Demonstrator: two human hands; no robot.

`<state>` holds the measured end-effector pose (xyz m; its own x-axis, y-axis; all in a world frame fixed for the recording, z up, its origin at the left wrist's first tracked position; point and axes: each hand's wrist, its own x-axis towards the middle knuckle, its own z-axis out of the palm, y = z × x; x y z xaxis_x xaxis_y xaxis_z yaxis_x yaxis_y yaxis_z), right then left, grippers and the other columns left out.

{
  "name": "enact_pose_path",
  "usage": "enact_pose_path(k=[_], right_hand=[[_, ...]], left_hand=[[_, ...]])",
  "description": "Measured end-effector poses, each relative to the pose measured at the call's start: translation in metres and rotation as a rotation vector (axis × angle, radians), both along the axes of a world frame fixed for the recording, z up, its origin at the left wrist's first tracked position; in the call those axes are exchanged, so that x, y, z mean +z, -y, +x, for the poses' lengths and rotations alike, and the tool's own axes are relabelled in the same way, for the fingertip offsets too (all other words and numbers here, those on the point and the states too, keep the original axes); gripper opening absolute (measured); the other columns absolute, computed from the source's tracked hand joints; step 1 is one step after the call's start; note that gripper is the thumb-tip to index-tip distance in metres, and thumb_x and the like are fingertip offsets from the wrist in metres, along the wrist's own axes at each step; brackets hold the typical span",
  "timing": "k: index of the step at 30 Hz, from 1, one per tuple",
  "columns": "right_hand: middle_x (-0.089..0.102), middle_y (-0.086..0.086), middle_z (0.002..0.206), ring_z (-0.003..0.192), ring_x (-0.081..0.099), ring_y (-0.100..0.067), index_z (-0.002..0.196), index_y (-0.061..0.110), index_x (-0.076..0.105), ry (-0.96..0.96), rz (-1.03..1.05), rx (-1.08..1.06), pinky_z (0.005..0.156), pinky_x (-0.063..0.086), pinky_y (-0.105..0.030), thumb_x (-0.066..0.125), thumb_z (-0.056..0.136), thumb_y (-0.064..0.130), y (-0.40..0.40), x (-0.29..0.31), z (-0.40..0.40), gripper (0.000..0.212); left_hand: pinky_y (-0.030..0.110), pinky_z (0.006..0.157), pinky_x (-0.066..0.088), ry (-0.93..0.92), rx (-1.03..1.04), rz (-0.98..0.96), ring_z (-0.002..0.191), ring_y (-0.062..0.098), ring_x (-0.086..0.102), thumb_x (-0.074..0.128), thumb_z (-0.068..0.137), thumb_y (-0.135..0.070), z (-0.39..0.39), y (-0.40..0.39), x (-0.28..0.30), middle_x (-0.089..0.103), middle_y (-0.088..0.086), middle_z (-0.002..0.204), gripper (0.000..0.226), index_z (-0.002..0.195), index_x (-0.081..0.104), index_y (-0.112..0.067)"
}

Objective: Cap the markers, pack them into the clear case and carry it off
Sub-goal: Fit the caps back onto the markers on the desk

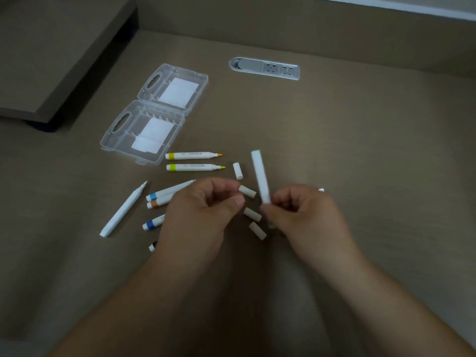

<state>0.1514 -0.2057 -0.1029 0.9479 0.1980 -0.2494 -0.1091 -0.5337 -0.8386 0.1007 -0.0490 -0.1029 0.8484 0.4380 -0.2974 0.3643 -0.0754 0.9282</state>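
My worktop [360,150] is a dull taupe brown, with a grey socket strip [264,68] set near its far edge. The clear case [144,132] shows white labels, and the white markers wear bands of yellow [193,155], lime [194,167], light blue [167,192], orange [161,201] and dark blue [153,224]. The marker in my right fingers [260,176] is white with a green end, and the loose caps [238,171] are white.

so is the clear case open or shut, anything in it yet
Open: the clear plastic case lies with both halves spread flat on the brown table. No markers inside, only white inserts.
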Motion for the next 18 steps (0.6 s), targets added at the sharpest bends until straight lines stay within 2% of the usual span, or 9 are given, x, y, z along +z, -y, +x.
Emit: enact_pose_path(k=[2,4,6,9,11,14,18], right_hand=[[0.067,0.005,0.063,0.049,0.053,-0.001,0.072,0.018,0.069,0.066,-0.108,-0.058,0.047,0.040,-0.013,0.078,0.081,0.022,0.011,-0.002,0.019,0.013],[0.068,0.005,0.067,0.058,0.062,-0.007,0.074,0.020,0.067,0.104,-0.237,-0.072,0.057,0.050,-0.026,0.076,0.082,0.025,0.020,-0.004,0.038,0.012],[0.067,0.007,0.068,0.065,0.064,-0.013,0.074,0.023,0.066,0.114,-0.390,-0.033,0.061,0.054,-0.033,0.073,0.083,0.029,0.023,-0.007,0.052,0.012],[0.065,0.006,0.069,0.070,0.063,-0.018,0.075,0.024,0.065,0.126,-0.539,0.021,0.064,0.054,-0.035,0.070,0.083,0.032,0.018,-0.015,0.062,0.012],[0.066,0.002,0.075,0.075,0.063,-0.022,0.078,0.025,0.065,0.143,-0.598,0.038,0.068,0.056,-0.038,0.069,0.083,0.034,0.013,-0.018,0.064,0.012],[0.068,0.000,0.076,0.076,0.065,-0.025,0.081,0.023,0.066,0.181,-0.619,0.055,0.070,0.056,-0.039,0.068,0.084,0.034,0.005,-0.019,0.063,0.012],[0.067,-0.004,0.085,0.083,0.062,-0.028,0.088,0.019,0.069,0.246,-0.634,0.058,0.073,0.053,-0.037,0.069,0.084,0.032,-0.001,-0.017,0.061,0.013]], left_hand=[[0.023,0.072,0.053,-0.020,0.007,0.120,0.074,-0.002,0.067,0.073,0.085,-0.019,-0.007,-0.016,0.000,0.074,-0.018,0.084,0.014,0.091,0.074,-0.032],[0.013,0.069,0.048,-0.049,-0.007,0.277,0.077,-0.006,0.065,0.072,0.086,-0.020,-0.014,-0.034,0.003,0.072,-0.020,0.082,0.015,0.092,0.073,-0.034],[0.005,0.061,0.039,-0.127,-0.095,0.468,0.078,-0.009,0.060,0.071,0.086,-0.022,-0.019,-0.049,0.004,0.068,-0.020,0.079,0.016,0.097,0.071,-0.034],[0.006,0.060,0.035,-0.272,-0.287,0.708,0.075,-0.004,0.057,0.070,0.087,-0.026,-0.024,-0.062,0.001,0.062,-0.020,0.084,0.017,0.101,0.068,-0.037],[0.010,0.064,0.040,-0.315,-0.356,0.796,0.076,-0.002,0.055,0.070,0.087,-0.030,-0.026,-0.067,-0.001,0.062,-0.017,0.086,0.013,0.096,0.066,-0.038],[0.020,0.069,0.045,-0.285,-0.411,0.883,0.077,0.001,0.054,0.071,0.085,-0.033,-0.031,-0.069,0.001,0.060,-0.014,0.084,0.005,0.087,0.067,-0.035],[0.021,0.077,0.043,-0.257,-0.496,0.947,0.087,0.003,0.052,0.064,0.086,-0.046,-0.037,-0.062,0.010,0.058,-0.016,0.093,0.012,0.093,0.066,-0.037]])
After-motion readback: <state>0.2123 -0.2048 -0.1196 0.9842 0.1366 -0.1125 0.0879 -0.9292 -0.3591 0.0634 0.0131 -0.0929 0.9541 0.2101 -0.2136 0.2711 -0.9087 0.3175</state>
